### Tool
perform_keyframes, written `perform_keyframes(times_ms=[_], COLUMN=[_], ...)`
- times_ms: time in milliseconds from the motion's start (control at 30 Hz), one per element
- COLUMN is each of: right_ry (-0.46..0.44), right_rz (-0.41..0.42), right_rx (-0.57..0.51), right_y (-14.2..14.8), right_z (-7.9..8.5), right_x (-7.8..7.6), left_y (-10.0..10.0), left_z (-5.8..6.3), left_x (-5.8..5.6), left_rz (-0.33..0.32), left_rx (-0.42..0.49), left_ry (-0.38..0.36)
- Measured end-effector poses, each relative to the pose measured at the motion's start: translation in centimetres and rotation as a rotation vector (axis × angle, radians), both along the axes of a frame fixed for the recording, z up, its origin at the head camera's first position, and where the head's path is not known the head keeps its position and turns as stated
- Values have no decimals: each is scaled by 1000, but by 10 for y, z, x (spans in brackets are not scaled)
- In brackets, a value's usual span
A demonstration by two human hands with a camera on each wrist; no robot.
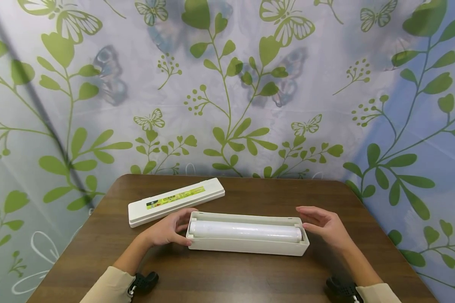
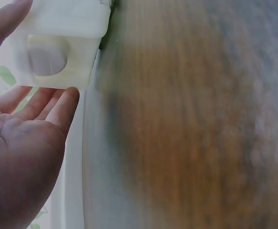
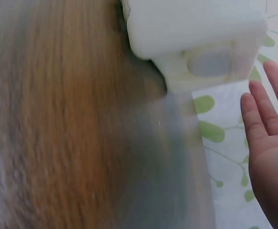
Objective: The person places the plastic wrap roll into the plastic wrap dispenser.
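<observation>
A white open cling film box [image 1: 250, 247] lies lengthwise on the brown table, with a roll of clear film [image 1: 244, 231] inside. At its left end, my left hand [image 1: 168, 228] holds the box, thumb at the front wall and fingers at the back. The left wrist view shows fingertips [image 2: 71, 98] against the end of the box [image 2: 79, 62]. Beside the right end is my right hand [image 1: 326, 227], its fingers extended and loosely bent. In the right wrist view, the right hand [image 3: 274, 152] stands a little apart from the box [image 3: 196, 28].
Behind and left of the box lies its long white lid [image 1: 208, 190], with a yellow-green label. The brown wooden table [image 1: 220, 277] ends at a curtain [image 1: 227, 105] printed with leaves and butterflies. Black straps [image 1: 145, 282] circle both wrists.
</observation>
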State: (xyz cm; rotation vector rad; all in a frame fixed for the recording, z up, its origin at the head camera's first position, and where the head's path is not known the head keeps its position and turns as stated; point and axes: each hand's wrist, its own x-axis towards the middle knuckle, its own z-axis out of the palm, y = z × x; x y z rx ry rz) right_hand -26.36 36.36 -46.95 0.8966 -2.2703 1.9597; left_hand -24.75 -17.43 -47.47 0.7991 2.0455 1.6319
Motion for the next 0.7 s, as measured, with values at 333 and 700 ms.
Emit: perform_keyframes(times_ms=[333,700], right_ry=[-115,-189], right_rz=[89,219], right_rx=[80,86], right_y=[21,34], right_z=[-10,-16], right_x=[-14,-30], left_y=[8,14], left_z=[1,1], left_x=[-1,-3], left_rz=[20,45], left_rx=[14,12], left_ry=[-16,-22])
